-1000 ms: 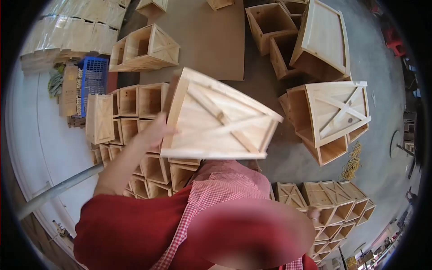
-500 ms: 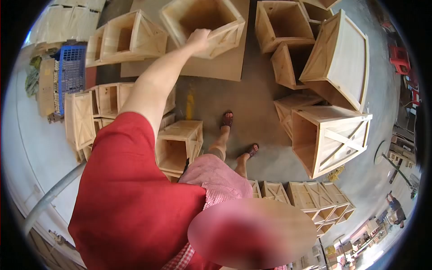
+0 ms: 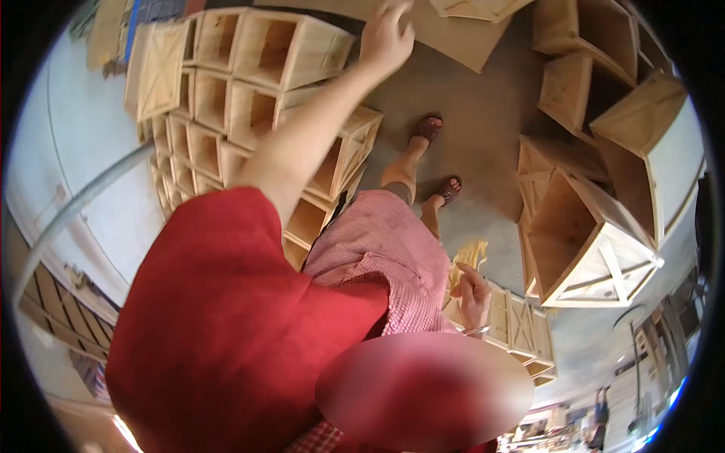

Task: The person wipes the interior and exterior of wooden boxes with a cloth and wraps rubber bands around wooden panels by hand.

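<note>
My left hand (image 3: 387, 41) is stretched out near the top edge, its fingers loosely bent and apart with nothing in them. To its right, a pale wooden crate (image 3: 483, 6) is cut off by the top of the view, apart from the hand. Below, my right hand (image 3: 474, 298) hangs beside the pink checked apron (image 3: 393, 241), fingers partly bent and holding nothing visible. Behind its fingertips lies a bundle of yellow strands (image 3: 470, 255). Stacked wooden crates (image 3: 260, 49) stand under and left of my left forearm.
More crates (image 3: 585, 234) are piled on the right, some with X-shaped braces. A row of crates (image 3: 521, 321) stands behind my right hand. Flat cardboard (image 3: 453, 41) lies on the floor ahead of my sandalled feet. A grey pipe (image 3: 83, 196) curves at left. A distant person (image 3: 600, 419) appears lower right.
My left hand has let go of the crate it gripped by the rim and moved up and right in the view. My right hand has come into sight. The whole view has shifted.
</note>
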The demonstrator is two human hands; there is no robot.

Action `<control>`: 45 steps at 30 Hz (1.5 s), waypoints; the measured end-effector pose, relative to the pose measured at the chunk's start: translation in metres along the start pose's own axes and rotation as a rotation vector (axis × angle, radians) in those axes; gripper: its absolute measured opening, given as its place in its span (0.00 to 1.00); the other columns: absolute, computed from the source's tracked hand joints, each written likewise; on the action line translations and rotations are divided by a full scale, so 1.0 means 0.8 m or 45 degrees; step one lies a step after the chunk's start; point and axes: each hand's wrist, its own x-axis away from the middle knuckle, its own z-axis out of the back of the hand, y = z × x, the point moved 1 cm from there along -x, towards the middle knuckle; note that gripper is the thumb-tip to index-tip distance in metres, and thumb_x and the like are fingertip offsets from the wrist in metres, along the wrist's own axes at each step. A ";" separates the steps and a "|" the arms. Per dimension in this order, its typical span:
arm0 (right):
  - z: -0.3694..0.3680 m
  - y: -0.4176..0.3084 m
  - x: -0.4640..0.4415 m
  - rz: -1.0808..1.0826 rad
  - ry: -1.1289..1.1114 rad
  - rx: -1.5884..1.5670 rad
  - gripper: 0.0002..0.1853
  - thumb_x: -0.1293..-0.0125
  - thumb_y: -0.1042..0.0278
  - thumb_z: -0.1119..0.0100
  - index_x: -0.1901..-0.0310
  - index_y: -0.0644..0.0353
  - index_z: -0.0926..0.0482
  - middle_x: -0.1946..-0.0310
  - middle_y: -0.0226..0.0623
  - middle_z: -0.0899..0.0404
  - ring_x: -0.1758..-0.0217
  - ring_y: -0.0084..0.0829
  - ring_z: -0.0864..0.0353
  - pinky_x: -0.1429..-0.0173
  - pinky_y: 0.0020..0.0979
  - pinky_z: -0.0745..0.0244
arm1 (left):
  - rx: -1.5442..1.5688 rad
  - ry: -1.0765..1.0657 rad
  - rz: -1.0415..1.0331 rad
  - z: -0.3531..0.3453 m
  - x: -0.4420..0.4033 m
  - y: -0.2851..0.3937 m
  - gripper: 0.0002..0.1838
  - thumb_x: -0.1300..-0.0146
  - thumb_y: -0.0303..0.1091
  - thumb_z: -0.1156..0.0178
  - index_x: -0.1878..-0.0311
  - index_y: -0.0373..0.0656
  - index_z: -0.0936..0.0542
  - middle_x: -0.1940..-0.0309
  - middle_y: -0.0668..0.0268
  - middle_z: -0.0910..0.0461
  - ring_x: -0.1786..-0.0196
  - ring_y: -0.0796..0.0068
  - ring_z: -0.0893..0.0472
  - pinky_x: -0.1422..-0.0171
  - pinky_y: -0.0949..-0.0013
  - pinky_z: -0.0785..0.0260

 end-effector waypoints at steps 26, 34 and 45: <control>-0.199 -0.010 -0.288 1.221 -0.026 1.001 0.13 0.36 0.67 0.47 0.55 0.65 0.21 0.71 0.44 0.20 0.68 0.36 0.19 0.63 0.32 0.26 | 2.154 1.833 2.540 -0.033 0.547 0.072 0.11 0.41 0.21 0.51 0.55 0.29 0.31 0.52 0.51 0.28 0.46 0.53 0.29 0.37 0.49 0.34; -0.186 0.053 -0.358 0.633 0.124 1.469 0.20 0.40 0.51 0.45 0.58 0.60 0.21 0.66 0.48 0.19 0.60 0.50 0.21 0.53 0.45 0.28 | 2.326 1.200 2.895 -0.030 0.582 0.197 0.11 0.35 0.26 0.53 0.53 0.30 0.31 0.50 0.49 0.27 0.46 0.54 0.26 0.37 0.52 0.33; -0.167 0.062 -0.353 0.741 0.246 0.725 0.11 0.44 0.64 0.38 0.73 0.62 0.25 0.79 0.40 0.25 0.76 0.33 0.27 0.69 0.33 0.30 | -0.001 -1.238 0.829 -0.015 0.394 -0.042 0.21 0.46 0.36 0.40 0.47 0.43 0.24 0.62 0.52 0.20 0.57 0.51 0.21 0.51 0.57 0.28</control>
